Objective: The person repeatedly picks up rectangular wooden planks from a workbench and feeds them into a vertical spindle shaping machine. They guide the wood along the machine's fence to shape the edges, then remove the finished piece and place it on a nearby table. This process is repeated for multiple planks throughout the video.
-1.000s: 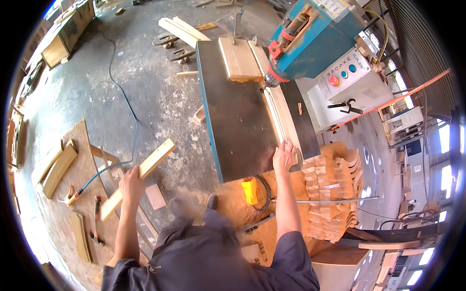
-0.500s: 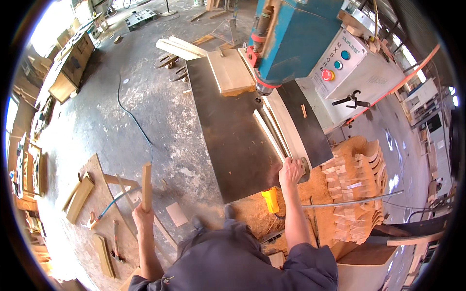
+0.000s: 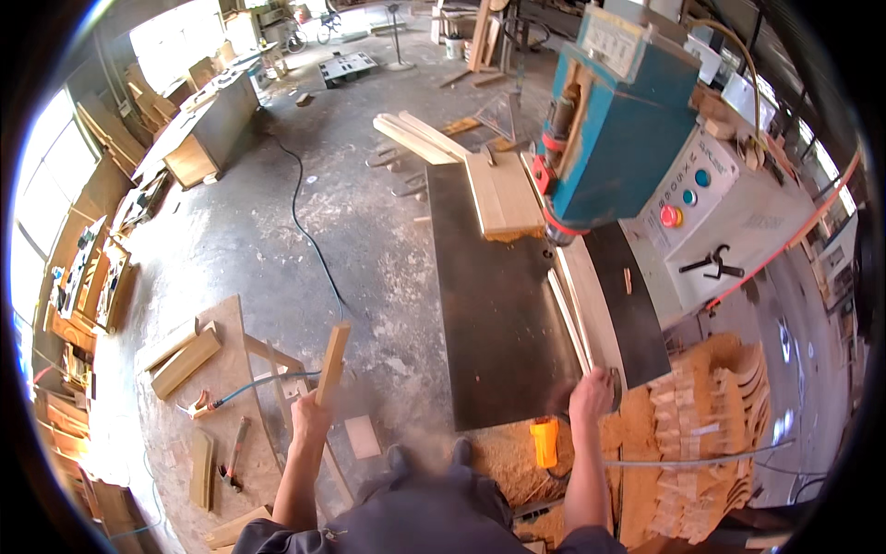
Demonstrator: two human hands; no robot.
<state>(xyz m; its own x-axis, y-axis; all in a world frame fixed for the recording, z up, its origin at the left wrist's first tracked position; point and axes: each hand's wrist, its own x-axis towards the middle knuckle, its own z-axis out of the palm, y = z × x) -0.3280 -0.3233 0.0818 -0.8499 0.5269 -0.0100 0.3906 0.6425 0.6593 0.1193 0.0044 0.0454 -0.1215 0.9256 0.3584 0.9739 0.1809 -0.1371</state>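
Observation:
My left hand (image 3: pixel 310 417) is closed around the lower part of a short wooden block (image 3: pixel 332 362), which stands tilted up from my fist, apart from any surface. On the dark machine table (image 3: pixel 498 342), my right hand (image 3: pixel 592 393) is closed at the near end of a pale wooden strip (image 3: pixel 565 309). That strip lies beside a long wooden fence board (image 3: pixel 589 300), its far tip close to the drill chuck (image 3: pixel 560 231) of a blue machine head (image 3: pixel 614 138). My right fingertips are partly hidden and slightly blurred.
A grey control box (image 3: pixel 729 222) stands right of the head. Stacked curved wooden pieces (image 3: pixel 701 434) and sawdust lie below it. On the left, a workbench (image 3: pixel 254 443) carries a hammer (image 3: pixel 236 452), an air gun (image 3: pixel 198 404) and wooden blocks (image 3: pixel 187 360). A hose (image 3: pixel 318 249) crosses the floor.
The view has shifted, so the scene sits farther right and lower. The pale strip lies nearer the fence board. Both hands keep their hold.

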